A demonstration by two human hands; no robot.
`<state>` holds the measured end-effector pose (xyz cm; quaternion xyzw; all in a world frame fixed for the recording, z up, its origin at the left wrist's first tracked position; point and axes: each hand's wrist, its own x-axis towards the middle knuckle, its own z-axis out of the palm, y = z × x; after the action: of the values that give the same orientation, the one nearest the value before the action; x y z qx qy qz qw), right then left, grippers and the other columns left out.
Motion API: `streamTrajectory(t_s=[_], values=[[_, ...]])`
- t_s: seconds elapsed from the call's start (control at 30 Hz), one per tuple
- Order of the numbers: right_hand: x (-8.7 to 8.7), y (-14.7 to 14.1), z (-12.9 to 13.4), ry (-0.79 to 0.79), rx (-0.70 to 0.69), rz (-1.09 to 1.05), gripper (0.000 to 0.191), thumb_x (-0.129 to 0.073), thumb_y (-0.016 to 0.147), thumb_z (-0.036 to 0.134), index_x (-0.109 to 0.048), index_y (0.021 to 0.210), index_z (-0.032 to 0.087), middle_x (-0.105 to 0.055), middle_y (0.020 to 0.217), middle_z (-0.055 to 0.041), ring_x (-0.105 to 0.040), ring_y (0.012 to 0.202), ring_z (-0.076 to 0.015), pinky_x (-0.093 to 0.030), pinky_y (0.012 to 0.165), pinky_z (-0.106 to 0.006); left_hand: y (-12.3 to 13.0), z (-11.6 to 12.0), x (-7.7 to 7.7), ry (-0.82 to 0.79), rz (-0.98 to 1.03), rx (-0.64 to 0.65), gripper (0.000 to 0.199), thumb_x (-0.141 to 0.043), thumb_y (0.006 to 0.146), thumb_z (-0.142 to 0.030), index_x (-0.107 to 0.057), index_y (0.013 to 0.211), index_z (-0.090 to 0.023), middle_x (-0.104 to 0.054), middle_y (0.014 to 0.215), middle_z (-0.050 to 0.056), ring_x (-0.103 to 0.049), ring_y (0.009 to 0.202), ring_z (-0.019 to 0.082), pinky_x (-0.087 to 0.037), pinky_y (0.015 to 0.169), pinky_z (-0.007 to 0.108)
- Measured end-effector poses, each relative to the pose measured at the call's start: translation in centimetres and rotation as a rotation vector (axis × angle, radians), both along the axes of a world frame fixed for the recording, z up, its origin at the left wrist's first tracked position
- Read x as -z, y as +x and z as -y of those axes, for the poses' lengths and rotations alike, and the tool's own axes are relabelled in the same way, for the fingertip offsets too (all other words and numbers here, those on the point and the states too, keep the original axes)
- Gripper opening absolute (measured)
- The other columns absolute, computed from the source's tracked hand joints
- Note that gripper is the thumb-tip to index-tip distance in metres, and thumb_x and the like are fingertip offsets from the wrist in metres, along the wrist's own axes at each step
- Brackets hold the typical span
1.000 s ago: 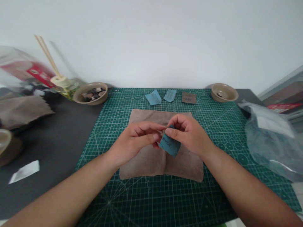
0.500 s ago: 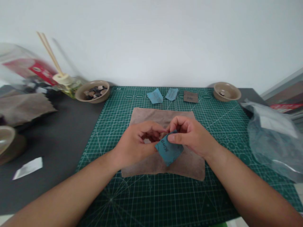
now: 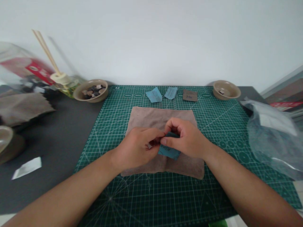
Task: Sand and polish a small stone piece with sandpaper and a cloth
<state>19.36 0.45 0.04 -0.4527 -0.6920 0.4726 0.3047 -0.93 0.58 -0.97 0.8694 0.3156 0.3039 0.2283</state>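
Observation:
Over the brown cloth point(image 3: 151, 116), my two hands meet, fingertips close together. My right hand point(image 3: 187, 138) pinches a small blue piece of sandpaper point(image 3: 169, 152) with dark print, its thumb lying on top. The sheet looks bent, its lower part hanging below the fingers. My left hand point(image 3: 139, 146) is closed, thumb and fingers pressed together at the sheet's left edge. Whatever lies between those fingertips is hidden. The cloth lies flat on a green cutting mat point(image 3: 113, 126).
Two blue sandpaper pieces point(image 3: 154, 95) and a brown piece point(image 3: 190, 95) lie at the back. A bowl of stones point(image 3: 91, 98) stands back left, another bowl point(image 3: 226, 94) back right. A reed diffuser point(image 3: 62, 78), a white scrap point(image 3: 27, 167) and a plastic bag point(image 3: 272, 142) flank the mat.
The blue sandpaper has turned and tilted, so less of its printed face shows. My hands have drawn closer together, the right one shifting slightly left.

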Motion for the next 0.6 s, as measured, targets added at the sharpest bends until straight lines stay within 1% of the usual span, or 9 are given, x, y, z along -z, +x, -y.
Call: streamTrajectory(t_s=[0.13, 0.2, 0.27, 0.37, 0.5, 0.6], values=[[-0.09, 0.21, -0.08, -0.109, 0.023, -0.060, 0.032, -0.080, 0.073, 0.038, -0.060, 0.088, 0.018, -0.061, 0.074, 0.0025, -0.055, 0.066, -0.0134, -0.042, 0.056, -0.026, 0.20, 0.11, -0.41, 0.037, 0.161, -0.040, 0.019, -0.068, 0.079, -0.008, -0.069, 0.095, -0.019, -0.073, 0.073, -0.005, -0.065, 0.057, 0.007, -0.045, 0.050, 0.012], [-0.05, 0.25, -0.17, -0.104, 0.036, -0.045, 0.033, -0.081, 0.073, 0.040, -0.062, 0.088, 0.018, -0.062, 0.075, 0.0023, -0.055, 0.067, -0.0132, -0.042, 0.057, -0.026, 0.22, 0.13, -0.50, 0.070, 0.180, -0.068, 0.020, -0.070, 0.079, -0.008, -0.069, 0.095, -0.019, -0.074, 0.074, -0.005, -0.067, 0.059, 0.007, -0.049, 0.052, 0.012], [-0.03, 0.27, -0.23, -0.056, 0.035, -0.012, 0.031, -0.080, 0.075, 0.041, -0.064, 0.085, 0.017, -0.062, 0.073, 0.0027, -0.053, 0.066, -0.0122, -0.039, 0.056, -0.025, 0.16, 0.14, -0.53, 0.092, 0.181, -0.084, 0.020, -0.071, 0.078, -0.008, -0.068, 0.095, -0.019, -0.075, 0.075, -0.005, -0.068, 0.060, 0.007, -0.052, 0.056, 0.013], [-0.09, 0.32, -0.24, -0.011, 0.008, 0.022, 0.029, -0.079, 0.075, 0.042, -0.065, 0.079, 0.017, -0.060, 0.069, 0.0033, -0.051, 0.064, -0.0112, -0.036, 0.054, -0.024, -0.02, 0.14, -0.53, 0.107, 0.175, -0.104, 0.022, -0.071, 0.078, -0.008, -0.069, 0.097, -0.019, -0.076, 0.076, -0.004, -0.069, 0.062, 0.007, -0.054, 0.059, 0.012], [-0.29, 0.55, -0.21, -0.061, 0.008, 0.009, 0.031, -0.078, 0.074, 0.042, -0.061, 0.070, 0.017, -0.055, 0.062, 0.0036, -0.048, 0.058, -0.0107, -0.032, 0.051, -0.024, -0.24, 0.11, -0.51, 0.096, 0.163, -0.151, 0.022, -0.072, 0.078, -0.010, -0.070, 0.099, -0.018, -0.075, 0.075, -0.005, -0.070, 0.063, 0.006, -0.051, 0.055, 0.010], [-0.39, 0.77, -0.27, -0.143, 0.047, -0.070, 0.029, -0.076, 0.073, 0.040, -0.059, 0.069, 0.018, -0.053, 0.060, 0.0037, -0.047, 0.056, -0.0108, -0.033, 0.049, -0.024, -0.27, 0.12, -0.52, 0.082, 0.148, -0.139, 0.018, -0.073, 0.079, -0.011, -0.070, 0.096, -0.018, -0.074, 0.076, -0.005, -0.068, 0.062, 0.006, -0.050, 0.056, 0.010]])
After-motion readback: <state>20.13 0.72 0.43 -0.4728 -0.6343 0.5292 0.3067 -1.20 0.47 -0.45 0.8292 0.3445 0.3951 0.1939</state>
